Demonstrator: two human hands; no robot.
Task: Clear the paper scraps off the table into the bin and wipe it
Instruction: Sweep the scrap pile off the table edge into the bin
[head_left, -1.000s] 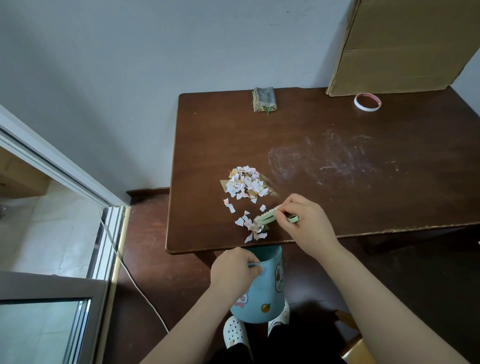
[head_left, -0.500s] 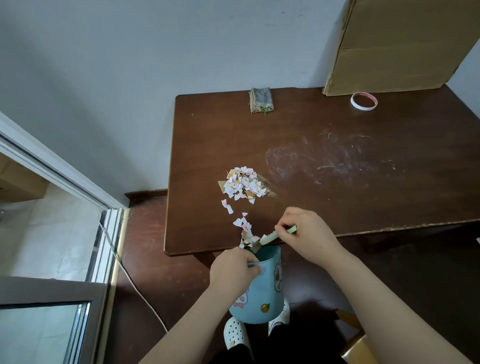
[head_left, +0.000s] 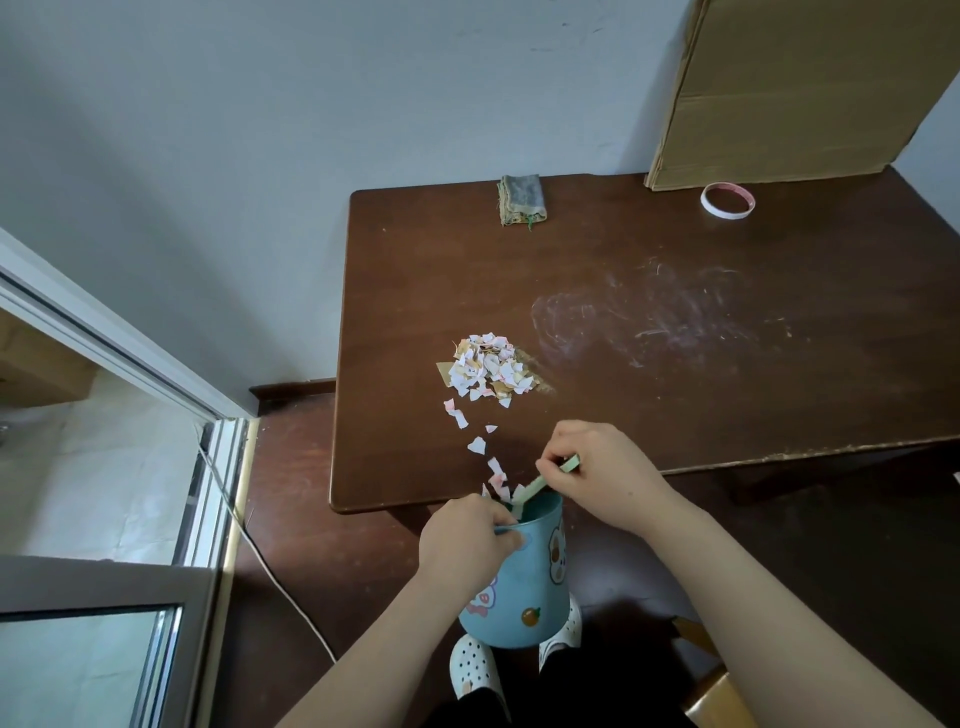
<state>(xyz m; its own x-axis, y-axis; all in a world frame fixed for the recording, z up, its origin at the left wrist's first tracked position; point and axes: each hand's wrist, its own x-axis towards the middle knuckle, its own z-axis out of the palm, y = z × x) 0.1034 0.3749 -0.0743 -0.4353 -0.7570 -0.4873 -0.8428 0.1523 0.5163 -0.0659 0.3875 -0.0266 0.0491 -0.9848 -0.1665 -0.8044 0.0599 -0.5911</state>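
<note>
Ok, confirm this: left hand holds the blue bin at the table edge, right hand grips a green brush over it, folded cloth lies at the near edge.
Wrong on the cloth: the head view shows the folded cloth at the table's far edge, by the wall. The left hand, blue bin, right hand and green brush are as stated.

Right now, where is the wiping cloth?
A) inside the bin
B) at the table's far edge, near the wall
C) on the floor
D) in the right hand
B: the folded cloth lies at the far edge of the table, nothing touching it.
</note>
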